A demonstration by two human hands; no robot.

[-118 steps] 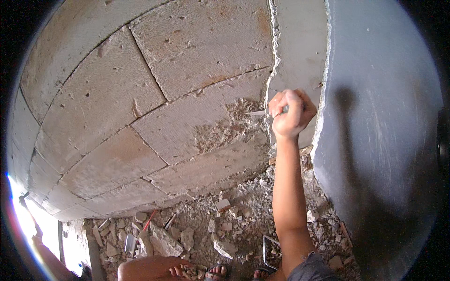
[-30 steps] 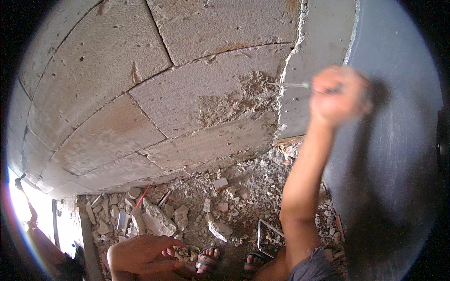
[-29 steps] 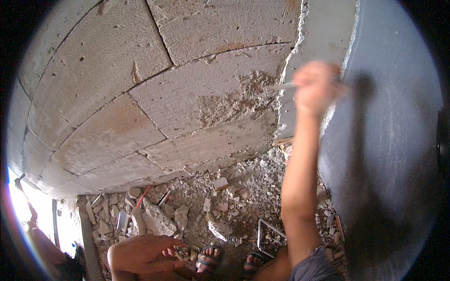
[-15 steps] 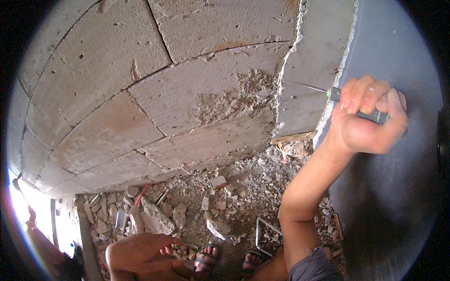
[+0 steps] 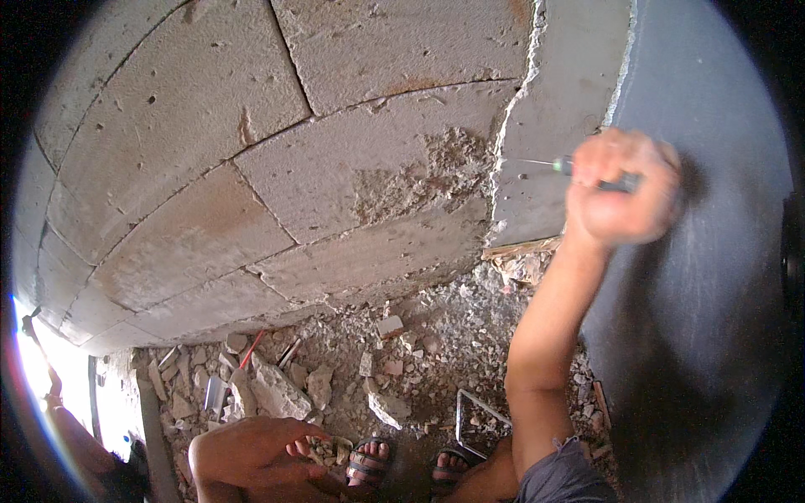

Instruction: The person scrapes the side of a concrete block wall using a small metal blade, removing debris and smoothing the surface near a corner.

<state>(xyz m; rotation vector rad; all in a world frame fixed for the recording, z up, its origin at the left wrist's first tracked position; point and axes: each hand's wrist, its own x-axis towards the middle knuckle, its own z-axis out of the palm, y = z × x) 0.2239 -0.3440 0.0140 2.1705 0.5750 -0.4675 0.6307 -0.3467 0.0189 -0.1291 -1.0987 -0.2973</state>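
My right hand (image 5: 625,189), blurred by motion, is closed around the dark handle of a screwdriver (image 5: 560,165) with a green collar. Its thin metal shaft points left, over the grey plaster strip (image 5: 549,117) and toward that strip's jagged white edge (image 5: 501,147). Whether the tip touches the wall I cannot tell. Left of this edge, the block wall (image 5: 360,142) has a rough, chipped patch (image 5: 457,163). Low in the picture, my left hand (image 5: 293,438) is partly visible above the rubble, near my sandalled foot, with its fingers loosely extended and nothing seen in them.
Broken masonry (image 5: 281,390) and gravel cover the ground below the wall. Among it lie a thin red stick (image 5: 251,350) and a bent white metal frame (image 5: 459,419). A smooth dark grey panel (image 5: 704,335) stands at right. Bright light enters through an opening (image 5: 117,402) at lower left.
My right hand has moved left with the screwdriver, closer to the jagged plaster edge. Less of the shaft shows now. My left hand stays about where it was.
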